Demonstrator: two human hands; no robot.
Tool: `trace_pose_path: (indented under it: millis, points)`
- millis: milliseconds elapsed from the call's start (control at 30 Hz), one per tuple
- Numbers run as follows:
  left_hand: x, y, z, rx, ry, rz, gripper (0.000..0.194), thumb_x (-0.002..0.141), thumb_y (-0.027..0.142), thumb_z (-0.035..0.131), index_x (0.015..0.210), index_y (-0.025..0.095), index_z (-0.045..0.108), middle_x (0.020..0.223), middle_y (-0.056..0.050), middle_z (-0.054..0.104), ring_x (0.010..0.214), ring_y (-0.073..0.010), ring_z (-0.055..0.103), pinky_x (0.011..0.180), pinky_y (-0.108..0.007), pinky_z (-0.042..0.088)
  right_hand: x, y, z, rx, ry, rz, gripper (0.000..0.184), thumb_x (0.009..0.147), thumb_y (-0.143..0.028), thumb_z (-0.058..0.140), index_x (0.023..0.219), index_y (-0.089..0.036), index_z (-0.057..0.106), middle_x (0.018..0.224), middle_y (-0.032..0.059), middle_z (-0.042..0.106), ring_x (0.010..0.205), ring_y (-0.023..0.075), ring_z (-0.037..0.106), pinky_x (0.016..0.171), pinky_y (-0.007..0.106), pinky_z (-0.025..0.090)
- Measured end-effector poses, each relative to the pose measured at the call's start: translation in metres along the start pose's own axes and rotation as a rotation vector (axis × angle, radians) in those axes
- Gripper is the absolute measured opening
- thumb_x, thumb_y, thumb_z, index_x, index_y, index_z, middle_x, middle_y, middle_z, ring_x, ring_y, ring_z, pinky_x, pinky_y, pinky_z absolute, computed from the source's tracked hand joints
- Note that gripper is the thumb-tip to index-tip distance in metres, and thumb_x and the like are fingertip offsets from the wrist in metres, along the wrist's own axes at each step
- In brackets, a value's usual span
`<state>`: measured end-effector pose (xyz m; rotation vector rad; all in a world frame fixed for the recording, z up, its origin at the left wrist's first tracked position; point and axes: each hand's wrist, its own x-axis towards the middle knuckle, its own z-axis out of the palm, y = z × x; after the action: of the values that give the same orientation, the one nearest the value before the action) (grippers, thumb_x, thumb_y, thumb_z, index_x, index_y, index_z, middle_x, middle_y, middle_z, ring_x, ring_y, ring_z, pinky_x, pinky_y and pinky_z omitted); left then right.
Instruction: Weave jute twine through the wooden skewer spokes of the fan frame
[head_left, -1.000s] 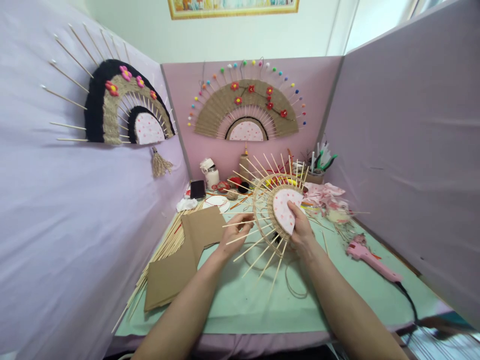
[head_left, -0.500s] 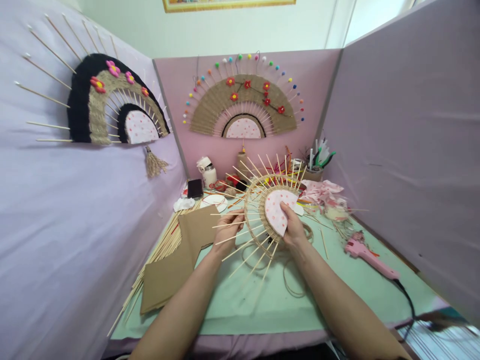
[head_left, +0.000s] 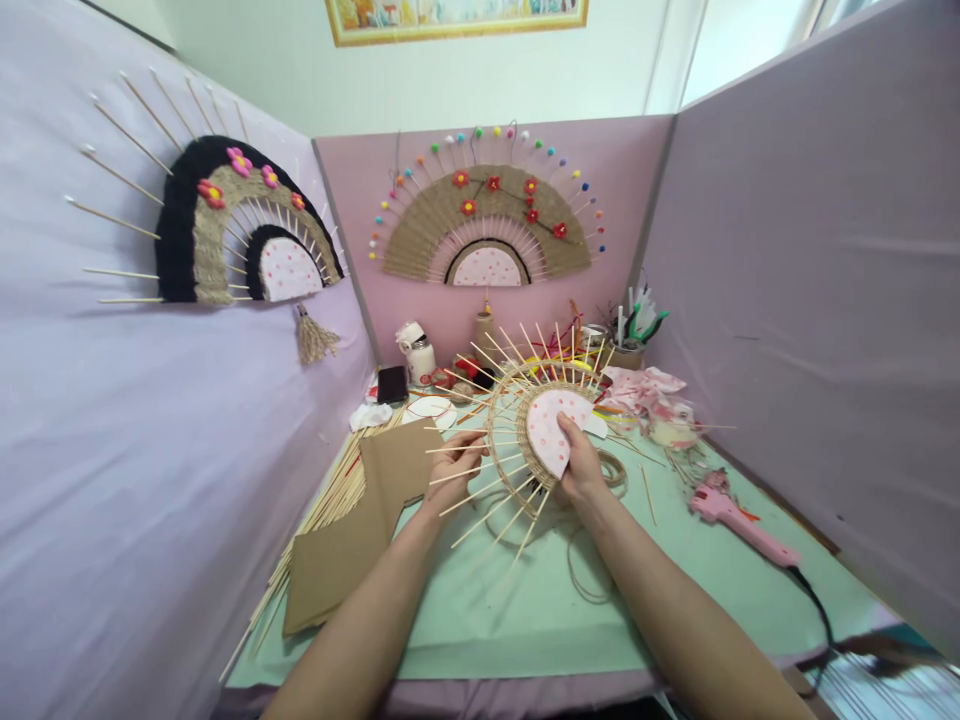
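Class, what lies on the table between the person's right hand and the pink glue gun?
In the head view, a coil of twine lies by the right hand, and a thin loose stick farther toward the pink glue gun.

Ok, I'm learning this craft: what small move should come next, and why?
Perhaps guide twine past another stick: the left hand is at the outer ring, the right hand holds the spotted half-disc, and sticks extend bare beyond the ring.
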<state>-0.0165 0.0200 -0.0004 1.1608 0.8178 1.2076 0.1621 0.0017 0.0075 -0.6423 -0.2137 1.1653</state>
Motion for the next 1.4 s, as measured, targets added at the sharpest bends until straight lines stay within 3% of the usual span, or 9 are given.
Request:
trace_pose_path:
  millis: [200,400,700,900,1100,1233,1400]
  points:
    - [0.003,0.0,-0.001,-0.032,0.006,0.061,0.03,0.065,0.038,0.07,0.083,0.015,0.067,0.06,0.001,0.057,0.043,-0.002,0.035,0.042,-0.018,0.023,0.0,-0.002,-0.002,0.007,-0.019,0.039,0.024,0.072,-0.015,0.065,0.095,-0.014,0.063,0.084,0.0045,0.072,0.078,0.0169,0.069,0.079,0.03,0.055]
    - [0.003,0.009,-0.003,0.033,0.021,0.004,0.032,0.061,0.039,0.073,0.078,0.012,0.067,0.057,0.001,0.055,0.044,-0.0024,0.035,0.042,-0.019,0.021,0.002,-0.004,-0.005,-0.009,-0.029,-0.003,0.022,0.071,-0.016,0.065,0.093,-0.014,0.063,0.081,0.0037,0.072,0.075,0.0172,0.069,0.077,0.032,0.056]
    - [0.003,0.026,-0.015,-0.023,-0.177,-0.117,0.037,0.061,0.038,0.074,0.085,0.011,0.065,0.058,0.002,0.048,0.044,-0.001,0.028,0.043,-0.019,0.012,0.012,-0.012,-0.011,-0.057,-0.026,-0.045,0.021,0.072,-0.016,0.064,0.093,-0.014,0.063,0.08,0.0025,0.072,0.069,0.0157,0.068,0.074,0.031,0.056]
    - [0.001,0.034,-0.026,0.052,-0.297,-0.193,0.035,0.065,0.032,0.07,0.094,0.014,0.065,0.075,-0.002,0.055,0.05,-0.0017,0.033,0.045,-0.017,0.019,0.016,-0.021,-0.017,-0.124,-0.031,-0.115,0.022,0.07,-0.018,0.065,0.092,-0.016,0.063,0.079,0.0025,0.072,0.064,0.0142,0.067,0.062,0.027,0.057]
    - [0.004,0.04,-0.042,0.061,-0.36,-0.263,0.034,0.062,0.028,0.072,0.09,0.013,0.064,0.055,0.006,0.037,0.048,-0.0028,0.027,0.045,-0.018,0.017,0.015,-0.031,-0.015,-0.161,-0.023,-0.163,0.017,0.071,-0.017,0.065,0.087,-0.015,0.063,0.077,0.002,0.072,0.064,0.0139,0.067,0.061,0.026,0.057]
    - [0.006,0.039,-0.042,0.116,-0.265,-0.215,0.032,0.064,0.035,0.07,0.088,0.014,0.065,0.05,0.007,0.034,0.044,-0.0036,0.025,0.044,-0.019,0.014,0.015,-0.033,-0.014,-0.158,0.001,-0.194,0.017,0.07,-0.015,0.064,0.087,-0.015,0.063,0.078,0.0021,0.072,0.065,0.0135,0.067,0.06,0.024,0.056]
    - [0.005,0.035,-0.03,0.315,-0.052,0.033,0.03,0.064,0.04,0.068,0.08,0.014,0.07,0.052,0.002,0.049,0.045,-0.0061,0.031,0.043,-0.02,0.018,0.015,-0.034,-0.015,-0.14,0.018,-0.252,0.019,0.07,-0.015,0.065,0.088,-0.016,0.063,0.079,0.001,0.071,0.068,0.0134,0.067,0.066,0.026,0.057]
